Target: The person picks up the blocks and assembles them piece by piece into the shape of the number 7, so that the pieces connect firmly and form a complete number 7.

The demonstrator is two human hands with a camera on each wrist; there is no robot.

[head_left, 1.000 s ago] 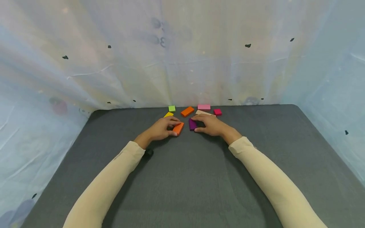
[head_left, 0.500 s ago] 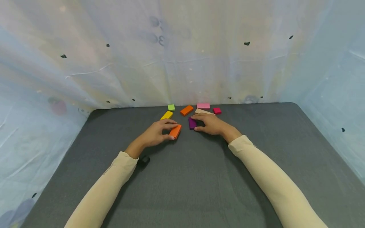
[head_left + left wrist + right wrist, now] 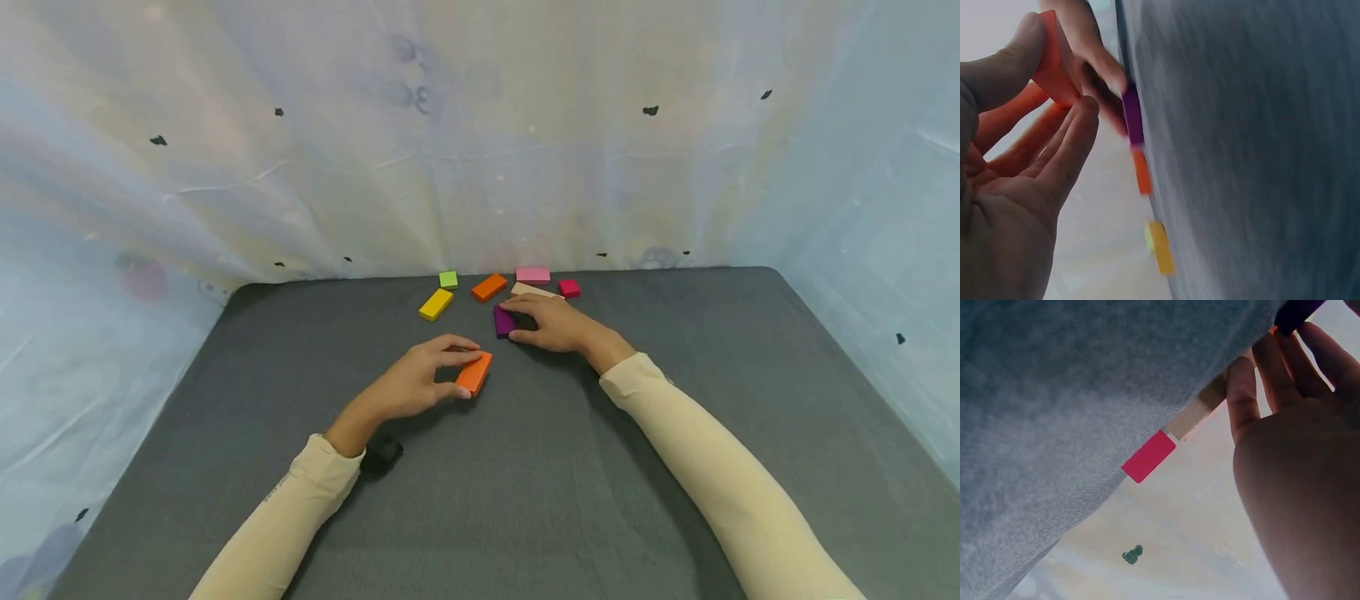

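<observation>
My left hand [image 3: 416, 379] pinches an orange block [image 3: 475, 374] between thumb and fingertips; the left wrist view shows this orange block [image 3: 1057, 65] raised off the table. Farther back, my right hand [image 3: 553, 323] has its thumb and fingers at the two ends of a purple block [image 3: 504, 322], which sits on the table. In the left wrist view the purple block [image 3: 1132, 117] shows beneath the right fingertips. Just behind the right hand lies a beige block [image 3: 534, 291], partly covered by it.
Toward the back edge of the dark grey table [image 3: 480, 500] lie a yellow block [image 3: 436, 304], a green block [image 3: 447, 280], a second orange block [image 3: 489, 287], a pink block [image 3: 532, 275] and a red block [image 3: 569, 288]. A pale patterned curtain [image 3: 480, 167] hangs behind.
The left hand has drawn the orange block toward the near side, away from the other blocks, uncovering the yellow one. The right hand has stayed at the purple block.
</observation>
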